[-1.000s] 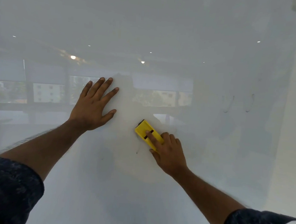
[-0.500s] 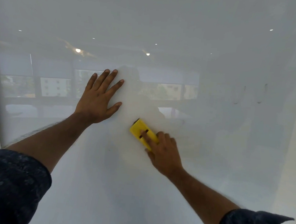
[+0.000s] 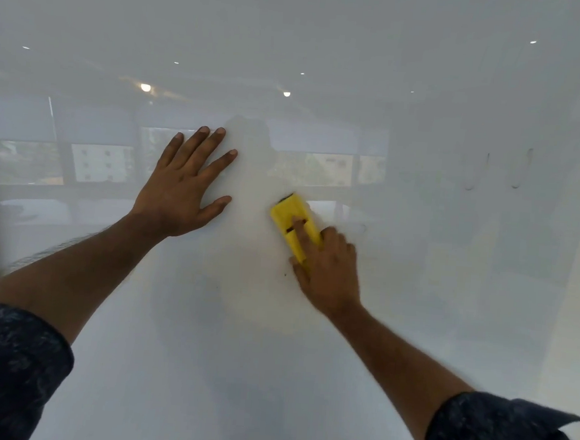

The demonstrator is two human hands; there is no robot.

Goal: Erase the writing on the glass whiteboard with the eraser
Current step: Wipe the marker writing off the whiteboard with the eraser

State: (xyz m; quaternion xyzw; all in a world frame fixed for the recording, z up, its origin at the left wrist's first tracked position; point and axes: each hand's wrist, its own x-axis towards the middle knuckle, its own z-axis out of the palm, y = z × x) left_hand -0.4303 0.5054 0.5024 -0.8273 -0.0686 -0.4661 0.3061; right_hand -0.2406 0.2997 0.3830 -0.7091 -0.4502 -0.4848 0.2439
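Head view shows the right hand (image 3: 329,274) gripping the yellow eraser (image 3: 293,225), pressed flat on the glass whiteboard (image 3: 413,297) mid-pane; the left hand (image 3: 180,191), fingers spread, likely braces; 2 faint marks (image 3: 494,172) remain right.

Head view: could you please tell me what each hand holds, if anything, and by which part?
The right hand grips the yellow eraser by its lower end, forefinger along its back. The left hand lies flat on the glass whiteboard, holding nothing.
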